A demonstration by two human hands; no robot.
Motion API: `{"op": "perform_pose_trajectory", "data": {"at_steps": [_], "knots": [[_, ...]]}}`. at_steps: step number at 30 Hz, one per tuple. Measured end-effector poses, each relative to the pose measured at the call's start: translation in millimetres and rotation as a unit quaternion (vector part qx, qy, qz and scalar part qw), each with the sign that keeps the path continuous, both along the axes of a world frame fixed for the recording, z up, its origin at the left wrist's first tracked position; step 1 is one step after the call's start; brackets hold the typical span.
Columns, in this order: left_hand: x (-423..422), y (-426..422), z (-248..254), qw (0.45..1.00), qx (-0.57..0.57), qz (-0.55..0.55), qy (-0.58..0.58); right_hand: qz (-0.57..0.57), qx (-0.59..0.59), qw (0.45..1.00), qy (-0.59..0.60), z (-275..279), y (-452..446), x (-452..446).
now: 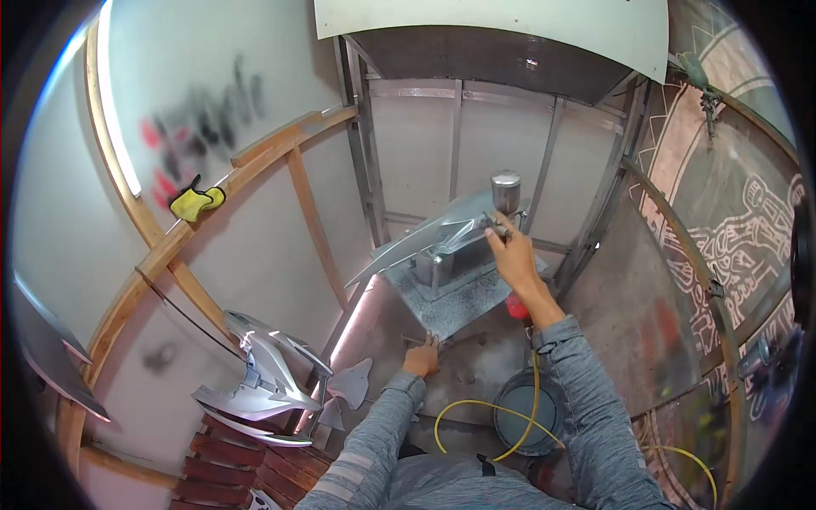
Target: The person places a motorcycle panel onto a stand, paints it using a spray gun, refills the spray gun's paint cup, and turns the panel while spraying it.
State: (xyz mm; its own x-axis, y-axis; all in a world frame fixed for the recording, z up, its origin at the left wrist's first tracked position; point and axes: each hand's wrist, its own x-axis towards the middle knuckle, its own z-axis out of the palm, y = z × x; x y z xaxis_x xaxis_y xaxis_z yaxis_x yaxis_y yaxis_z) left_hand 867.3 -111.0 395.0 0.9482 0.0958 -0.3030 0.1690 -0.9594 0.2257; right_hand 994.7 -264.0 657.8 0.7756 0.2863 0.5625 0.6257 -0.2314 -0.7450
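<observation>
My right hand (pixel 514 262) is closed around a spray gun (pixel 491 223), whose metal paint cup (pixel 506 192) stands upright on top. Just in front and to the left of the gun is a long silver body panel (pixel 416 242), propped over a block on a paint-speckled board (pixel 450 310). Below the board's near corner my left hand (pixel 421 359) has its fingers curled in. What they grip there, perhaps the corner or a bar under it, is hidden. A yellow air hose (pixel 535 387) hangs below my right forearm, near a red part (pixel 516 307) under the gun hand.
Silver fairing pieces (pixel 272 374) stand at the lower left above reddish wooden slats (pixel 221 455). A bucket (pixel 527 412) sits on the floor near my body. Yellow gloves (pixel 197 201) lie on the wooden rail (pixel 255 166). Another spray gun (pixel 708 106) hangs at the upper right.
</observation>
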Motion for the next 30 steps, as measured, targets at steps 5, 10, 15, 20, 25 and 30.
{"op": "perform_pose_trajectory", "data": {"at_steps": [5, 10, 15, 20, 25, 30], "knots": [[12.0, 9.5, -12.2, 0.999, 0.035, -0.023, 0.021, 0.167, 0.022, 0.981, 0.091, -21.6, 9.5, -59.8], [4.5, 13.7, -1.4, 1.000, 0.021, -0.004, 0.008, 0.240, -0.016, 0.939, 0.245, -1.7, 1.9, -104.8], [4.2, 20.6, 4.3, 0.999, 0.042, 0.011, 0.034, 0.187, 0.037, 0.959, 0.209, -12.1, -17.8, -82.2], [10.3, 47.7, -7.9, 0.999, 0.048, 0.016, 0.009, 0.091, 0.074, 0.978, 0.175, -19.2, -41.3, -64.1], [18.6, 85.2, -16.8, 0.994, 0.100, 0.029, -0.020, -0.003, 0.098, 0.983, 0.155, -23.7, -58.6, -52.1], [25.9, 119.8, 2.3, 0.996, 0.076, 0.055, 0.003, -0.044, 0.106, 0.979, 0.171, -30.8, -63.8, -45.5]]}}
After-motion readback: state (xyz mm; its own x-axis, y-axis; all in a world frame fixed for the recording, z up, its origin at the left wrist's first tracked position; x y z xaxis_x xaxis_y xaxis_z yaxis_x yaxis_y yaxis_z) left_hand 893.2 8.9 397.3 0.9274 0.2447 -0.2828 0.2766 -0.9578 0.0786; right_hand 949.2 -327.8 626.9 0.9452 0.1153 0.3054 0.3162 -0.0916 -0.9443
